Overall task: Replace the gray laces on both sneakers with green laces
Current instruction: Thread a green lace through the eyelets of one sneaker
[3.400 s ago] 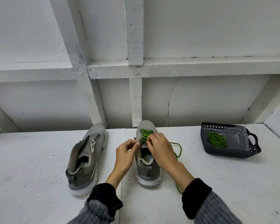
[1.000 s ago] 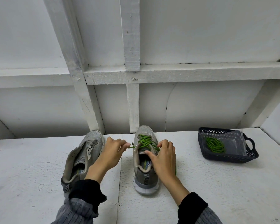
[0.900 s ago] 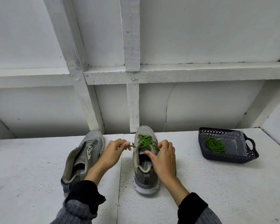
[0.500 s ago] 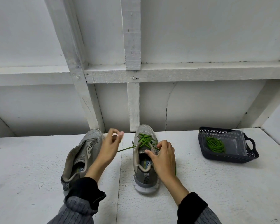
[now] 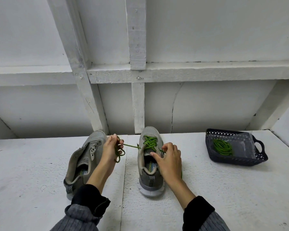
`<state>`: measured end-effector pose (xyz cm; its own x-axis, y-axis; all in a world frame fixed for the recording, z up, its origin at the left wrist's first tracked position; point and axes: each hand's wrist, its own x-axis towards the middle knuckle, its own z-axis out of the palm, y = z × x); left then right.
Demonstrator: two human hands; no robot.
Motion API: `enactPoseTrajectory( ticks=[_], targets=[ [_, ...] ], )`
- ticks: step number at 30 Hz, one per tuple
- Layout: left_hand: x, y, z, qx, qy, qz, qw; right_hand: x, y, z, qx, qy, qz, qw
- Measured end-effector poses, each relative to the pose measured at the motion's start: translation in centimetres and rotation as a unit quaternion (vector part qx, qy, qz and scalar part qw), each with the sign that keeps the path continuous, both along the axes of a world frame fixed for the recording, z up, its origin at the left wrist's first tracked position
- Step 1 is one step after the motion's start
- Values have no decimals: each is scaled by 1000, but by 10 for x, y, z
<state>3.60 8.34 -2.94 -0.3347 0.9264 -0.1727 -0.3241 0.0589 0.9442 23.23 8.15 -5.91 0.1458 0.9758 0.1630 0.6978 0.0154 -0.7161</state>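
Green lace (image 5: 131, 145) | pulled farther left by left hand (image 5: 110, 149)

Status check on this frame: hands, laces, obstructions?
Left hand pulling green lace taut. Right hand steadying laced sneaker. Other sneaker unlaced; spare lace in basket. Nothing obstructing.

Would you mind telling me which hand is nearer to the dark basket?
Right. The right hand rests on the laced sneaker, left of the basket; the left hand is farther left, holding the green lace.
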Motion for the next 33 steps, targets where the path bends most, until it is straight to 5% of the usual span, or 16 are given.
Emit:
enactPoseTrajectory(
  ticks=[5,11,18,22,27,33],
  targets=[
    [5,-7,-12,-4,238,-70,969,4,-1,0,-21,16,42,999],
    [9,-12,-21,16,436,-174,883,10,-2,-15,-12,82,19,996],
    [-6,-1,-19,3,456,-209,865,22,2,-13,-17,-5,-20,1000],
    [-4,-1,-15,-30,390,-248,886,21,6,-12,-70,49,-26,996],
    [10,8,-27,-40,330,-152,931,17,23,-4,-112,92,-12,989],
    [35,11,-26,-59,342,-144,927,6,32,4,-155,152,23,976]
  ],
)
